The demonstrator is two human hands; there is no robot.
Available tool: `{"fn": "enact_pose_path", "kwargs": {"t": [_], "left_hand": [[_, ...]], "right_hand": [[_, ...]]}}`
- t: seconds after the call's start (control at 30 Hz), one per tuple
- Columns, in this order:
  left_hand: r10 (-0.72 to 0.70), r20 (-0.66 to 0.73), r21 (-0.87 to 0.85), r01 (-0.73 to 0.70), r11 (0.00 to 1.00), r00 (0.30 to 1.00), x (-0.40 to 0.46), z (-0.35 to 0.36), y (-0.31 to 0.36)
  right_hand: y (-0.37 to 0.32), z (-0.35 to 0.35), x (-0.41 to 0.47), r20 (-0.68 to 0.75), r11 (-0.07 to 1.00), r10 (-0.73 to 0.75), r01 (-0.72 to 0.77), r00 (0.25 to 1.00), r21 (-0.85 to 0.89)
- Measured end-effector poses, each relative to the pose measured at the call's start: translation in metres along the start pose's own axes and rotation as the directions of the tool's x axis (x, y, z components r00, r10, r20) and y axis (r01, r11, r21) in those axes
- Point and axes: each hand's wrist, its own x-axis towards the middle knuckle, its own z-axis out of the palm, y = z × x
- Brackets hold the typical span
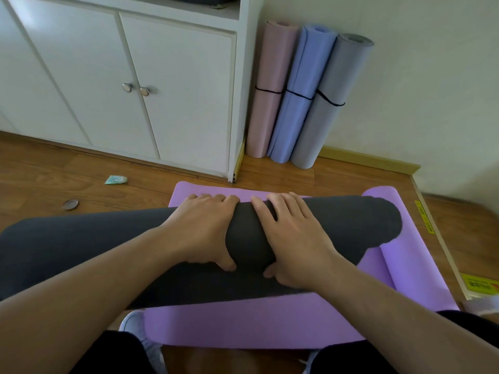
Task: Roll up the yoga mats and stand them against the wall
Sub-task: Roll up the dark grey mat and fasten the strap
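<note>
Knees and a pale shoe (135,327) sit nearest you, tight against the near edge of the flat purple foam mat (243,322), so you have little room to back up. On that mat lies the dark grey rolled yoga mat (337,225), crosswise, its left end hanging over bare wooden floor (54,171). Your left hand (201,233) and right hand (293,238) wrap its middle side by side, fingers curled over the far side and thumbs tucked under the near side.

With both grips so central, the ends could loosen or telescope, the right end especially. The purple mat may also drag or bunch beneath it, since its right edge already curls up.

Right of you, a light wooden board with yellow labels (437,252) hems the mat in. Farther off, open floor leads to the white cabinet (175,90). Three rolled mats, pink (270,76), blue (302,85) and grey (332,98), lean in the corner; free wall lies to their right.
</note>
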Motion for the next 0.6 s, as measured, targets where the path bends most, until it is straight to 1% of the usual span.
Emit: {"fn": "enact_pose_path", "kwargs": {"t": [0.07, 0.2, 0.33, 0.4, 0.53, 0.6], "left_hand": [[0.002, 0.020, -0.017, -0.002, 1.000, 1.000, -0.002, -0.002, 0.000], [0.020, 0.020, -0.010, -0.020, 1.000, 1.000, -0.007, 0.000, 0.001], [0.067, -0.026, 0.039, -0.066, 0.997, 0.997, -0.011, 0.007, 0.003], [0.102, -0.053, 0.087, -0.097, 0.991, 0.993, -0.012, 0.014, 0.011], [0.118, -0.127, 0.164, -0.096, 0.982, 0.985, -0.009, 0.031, 0.023], [0.132, -0.138, 0.190, -0.104, 0.976, 0.982, -0.005, 0.035, 0.021]], "right_hand": [[0.000, 0.003, 0.001, -0.035, 1.000, -0.020, 0.019, 0.999, -0.001], [0.001, 0.007, 0.002, -0.062, 0.999, -0.035, 0.037, 0.997, 0.017], [0.000, 0.006, 0.004, -0.063, 0.999, -0.037, 0.038, 0.997, 0.005], [0.000, 0.004, 0.005, -0.035, 1.000, -0.022, 0.022, 0.999, 0.005], [-0.002, 0.002, 0.007, 0.047, 0.998, 0.027, -0.030, 0.999, 0.051], [-0.004, 0.003, 0.008, 0.068, 0.998, 0.036, -0.040, 0.997, 0.053]]}}
